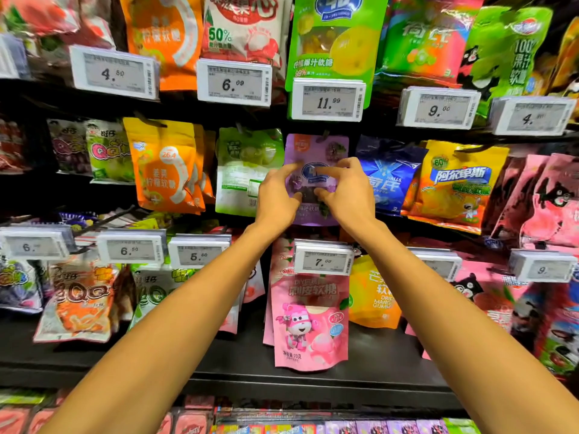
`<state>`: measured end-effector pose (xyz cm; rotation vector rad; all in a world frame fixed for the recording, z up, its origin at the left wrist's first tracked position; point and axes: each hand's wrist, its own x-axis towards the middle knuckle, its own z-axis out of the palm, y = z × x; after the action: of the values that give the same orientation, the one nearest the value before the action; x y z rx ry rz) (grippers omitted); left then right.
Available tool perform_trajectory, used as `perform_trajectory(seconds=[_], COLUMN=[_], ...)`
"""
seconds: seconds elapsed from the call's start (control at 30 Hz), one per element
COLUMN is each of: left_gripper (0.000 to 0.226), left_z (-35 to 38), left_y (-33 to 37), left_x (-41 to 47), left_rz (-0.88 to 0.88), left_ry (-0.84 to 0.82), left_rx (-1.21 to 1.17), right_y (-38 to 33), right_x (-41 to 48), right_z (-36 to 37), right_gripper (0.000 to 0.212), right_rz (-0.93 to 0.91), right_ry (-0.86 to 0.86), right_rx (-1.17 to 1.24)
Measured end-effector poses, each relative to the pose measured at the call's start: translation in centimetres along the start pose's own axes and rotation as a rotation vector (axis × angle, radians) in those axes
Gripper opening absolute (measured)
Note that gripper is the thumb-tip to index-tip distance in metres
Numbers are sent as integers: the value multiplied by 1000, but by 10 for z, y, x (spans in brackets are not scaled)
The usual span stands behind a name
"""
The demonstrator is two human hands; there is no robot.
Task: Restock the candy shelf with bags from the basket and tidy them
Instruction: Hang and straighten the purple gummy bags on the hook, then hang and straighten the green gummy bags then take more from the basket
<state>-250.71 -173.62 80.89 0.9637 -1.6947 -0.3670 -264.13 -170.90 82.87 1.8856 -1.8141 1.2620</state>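
Note:
A purple candy bag (pixel 316 148) hangs on a peg in the middle row of the candy shelf, under the 11.99 price tag (pixel 327 100). My left hand (pixel 275 195) grips its left edge, thumb and fingers pinching the front. My right hand (pixel 344 189) holds its right side, fingers curled over the blue logo. Both arms reach up from below. The bag's lower part is hidden behind my hands. No basket is in view.
A green-white bag (pixel 244 170) hangs left of the purple one, a blue bag (pixel 388 173) right. Orange bags (pixel 166 167) hang further left. Below hang a pink bag (pixel 310 321) and the 7.00 tag (pixel 322 261). A black shelf ledge (pixel 250 371) runs below.

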Motion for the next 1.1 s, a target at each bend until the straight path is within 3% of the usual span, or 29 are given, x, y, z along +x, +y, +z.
perform_trajectory(seconds=[0.13, 0.53, 0.73, 0.9, 1.1], left_gripper=[63, 28, 13, 10, 8], left_z=[-8, -68, -118, -156, -176], left_y=[5, 14, -22, -97, -227], left_x=[-10, -82, -154, -239, -367], left_rz=[-10, 18, -48, -274, -584], left_ry=[-28, -66, -225, -330, -477], left_rx=[-10, -218, -305, -287, -202], right_y=[-2, -55, -101, -120, -131], right_x=[-7, -87, -170, -274, -436], right_z=[-5, -28, 5, 81, 179], right_gripper=[40, 22, 20, 18, 19], right_rz=[9, 47, 38, 244, 525], right_ry=[12, 111, 202, 4, -370], right_rx=[53, 145, 137, 226, 256])
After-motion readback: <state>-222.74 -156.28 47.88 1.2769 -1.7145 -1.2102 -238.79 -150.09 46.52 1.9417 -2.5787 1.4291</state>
